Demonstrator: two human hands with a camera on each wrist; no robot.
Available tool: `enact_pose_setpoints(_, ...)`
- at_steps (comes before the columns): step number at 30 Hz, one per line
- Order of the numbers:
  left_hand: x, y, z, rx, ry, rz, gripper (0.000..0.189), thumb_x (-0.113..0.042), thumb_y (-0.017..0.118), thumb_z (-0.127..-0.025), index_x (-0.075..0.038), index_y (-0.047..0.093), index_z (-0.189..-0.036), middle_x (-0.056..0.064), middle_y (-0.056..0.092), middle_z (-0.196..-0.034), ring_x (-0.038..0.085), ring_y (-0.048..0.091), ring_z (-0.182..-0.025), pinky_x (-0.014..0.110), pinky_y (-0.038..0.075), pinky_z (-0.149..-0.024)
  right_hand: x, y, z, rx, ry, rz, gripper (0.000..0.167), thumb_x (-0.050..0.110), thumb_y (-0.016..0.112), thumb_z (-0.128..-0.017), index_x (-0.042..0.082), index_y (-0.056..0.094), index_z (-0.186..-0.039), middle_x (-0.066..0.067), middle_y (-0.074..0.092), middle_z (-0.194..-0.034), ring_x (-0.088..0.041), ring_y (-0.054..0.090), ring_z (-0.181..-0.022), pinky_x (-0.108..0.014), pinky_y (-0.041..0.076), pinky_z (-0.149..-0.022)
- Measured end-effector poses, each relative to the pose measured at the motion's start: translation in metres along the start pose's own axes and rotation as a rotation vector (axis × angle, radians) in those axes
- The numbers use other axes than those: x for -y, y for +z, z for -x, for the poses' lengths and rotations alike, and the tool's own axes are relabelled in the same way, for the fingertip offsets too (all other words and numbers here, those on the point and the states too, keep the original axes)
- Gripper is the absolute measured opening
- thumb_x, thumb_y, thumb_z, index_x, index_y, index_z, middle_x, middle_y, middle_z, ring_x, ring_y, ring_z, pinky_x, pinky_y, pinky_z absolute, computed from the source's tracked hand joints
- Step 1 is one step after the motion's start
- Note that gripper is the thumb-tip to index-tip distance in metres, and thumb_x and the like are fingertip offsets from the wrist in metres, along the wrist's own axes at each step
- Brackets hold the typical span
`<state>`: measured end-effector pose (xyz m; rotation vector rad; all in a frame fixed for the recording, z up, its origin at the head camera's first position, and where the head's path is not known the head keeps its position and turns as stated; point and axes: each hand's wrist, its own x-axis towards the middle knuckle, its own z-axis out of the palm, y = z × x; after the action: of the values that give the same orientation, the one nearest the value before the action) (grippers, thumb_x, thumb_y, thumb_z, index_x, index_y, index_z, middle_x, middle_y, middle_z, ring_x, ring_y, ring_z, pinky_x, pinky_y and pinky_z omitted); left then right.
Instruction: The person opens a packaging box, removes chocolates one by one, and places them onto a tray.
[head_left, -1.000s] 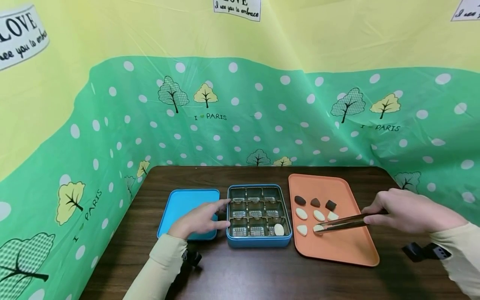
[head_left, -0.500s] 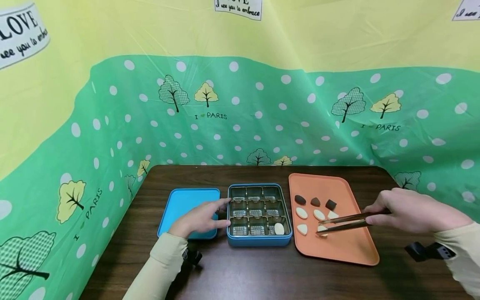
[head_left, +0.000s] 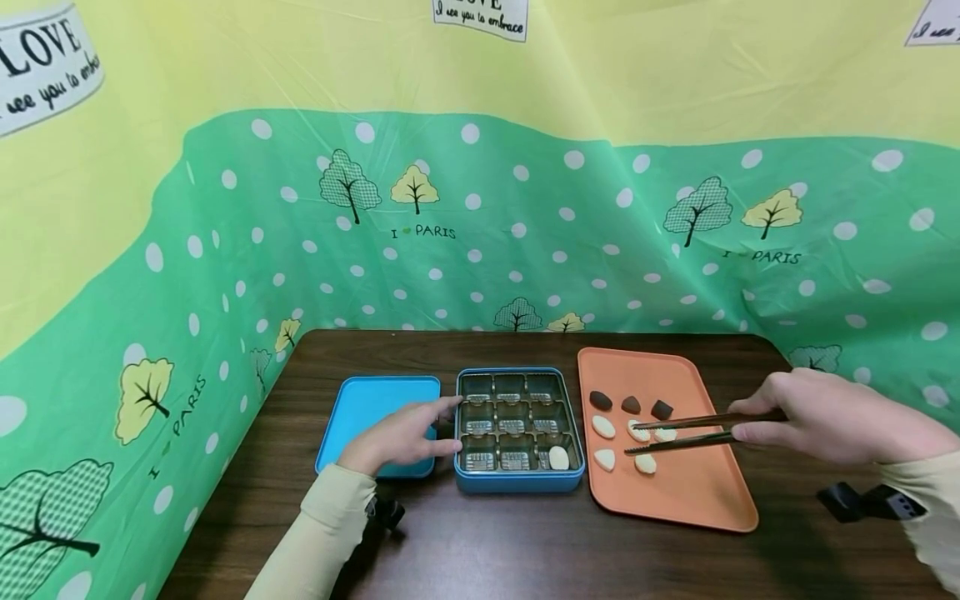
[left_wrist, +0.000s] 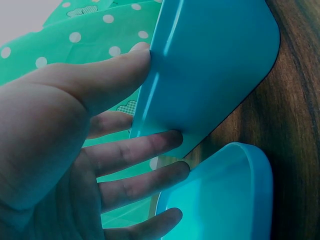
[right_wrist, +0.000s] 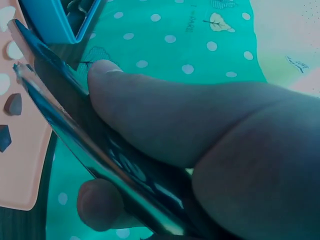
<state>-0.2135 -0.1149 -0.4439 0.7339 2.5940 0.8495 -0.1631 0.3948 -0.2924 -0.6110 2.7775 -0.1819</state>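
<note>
My left hand (head_left: 401,437) has its fingers spread, the thumb and a fingertip against the left side of a blue box (head_left: 517,484). The box holds a clear tray insert with several compartments; a white oval chocolate (head_left: 558,457) lies in the front right one. My right hand (head_left: 817,417) pinches a pair of metal tongs (head_left: 693,442) between thumb and fingers. The tongs' arms stand apart over an orange tray (head_left: 697,500). Their upper arm overlaps a white chocolate (head_left: 637,434) in the middle row; the lower tip lies above another white chocolate (head_left: 646,465) nearer the front.
On the tray, dark chocolates (head_left: 631,404) form the back row, with white ones (head_left: 603,427) in front of them. A blue lid (head_left: 375,396) lies left of the box, partly under the left hand. A patterned cloth (head_left: 480,208) hangs behind the brown table (head_left: 517,550).
The tongs have spread and let go of the front white chocolate, which stays on the tray. They have moved back towards the middle row with my right hand. My left hand has stayed put.
</note>
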Motion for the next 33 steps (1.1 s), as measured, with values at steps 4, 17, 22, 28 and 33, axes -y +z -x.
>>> enact_pose_setpoints(4, -0.001, 0.000, 0.000, -0.002, -0.005, 0.010, 0.076, -0.036, 0.073, -0.101, -0.008, 0.037, -0.163, 0.012, 0.065, -0.140, 0.030, 0.061, -0.131, 0.051, 0.051, -0.106, 0.006, -0.002, -0.001, -0.030, -0.024, 0.031, 0.040, 0.051, 0.075, -0.094, 0.016, 0.084, -0.112, -0.007, 0.079, -0.115, 0.000, 0.067, -0.078, -0.024, 0.048, -0.061)
enact_pose_setpoints(17, -0.001, -0.002, -0.002, -0.005, -0.004, 0.014, 0.077, -0.037, 0.073, -0.101, -0.009, 0.037, -0.163, 0.011, 0.066, -0.140, 0.028, 0.062, -0.130, 0.050, 0.052, -0.106, 0.042, -0.012, -0.009, -0.135, -0.124, 0.008, 0.027, 0.045, 0.074, -0.097, 0.023, 0.085, -0.108, -0.007, 0.079, -0.116, 0.006, 0.041, -0.053, -0.020, 0.034, -0.049)
enact_pose_setpoints(22, 0.001, -0.001, -0.003, -0.005, 0.000, 0.001, 0.077, -0.037, 0.073, -0.101, -0.009, 0.037, -0.163, 0.009, 0.066, -0.139, 0.027, 0.062, -0.129, 0.049, 0.052, -0.106, 0.056, -0.013, -0.016, -0.147, -0.218, 0.007, 0.027, 0.045, 0.072, -0.099, 0.023, 0.085, -0.108, -0.003, 0.080, -0.113, 0.008, 0.067, -0.078, -0.021, 0.049, -0.061)
enact_pose_setpoints(28, 0.000, -0.001, -0.003, -0.004, -0.004, -0.006, 0.077, -0.039, 0.073, -0.101, -0.010, 0.038, -0.163, 0.012, 0.065, -0.139, 0.029, 0.062, -0.129, 0.050, 0.052, -0.105, 0.067, -0.011, -0.021, -0.167, -0.260, 0.047, 0.028, 0.048, 0.072, -0.098, 0.026, 0.085, -0.110, 0.007, 0.080, -0.107, 0.002, 0.069, -0.080, -0.022, 0.051, -0.062)
enact_pose_setpoints(33, 0.000, 0.000, -0.002, -0.004, -0.001, -0.001, 0.076, -0.038, 0.073, -0.101, -0.009, 0.038, -0.163, 0.011, 0.065, -0.139, 0.028, 0.062, -0.129, 0.049, 0.052, -0.105, 0.076, -0.004, -0.027, -0.126, -0.276, 0.014, 0.020, 0.046, 0.075, -0.096, 0.029, 0.084, -0.100, 0.015, 0.077, -0.092, 0.005, 0.060, -0.067, -0.022, 0.044, -0.054)
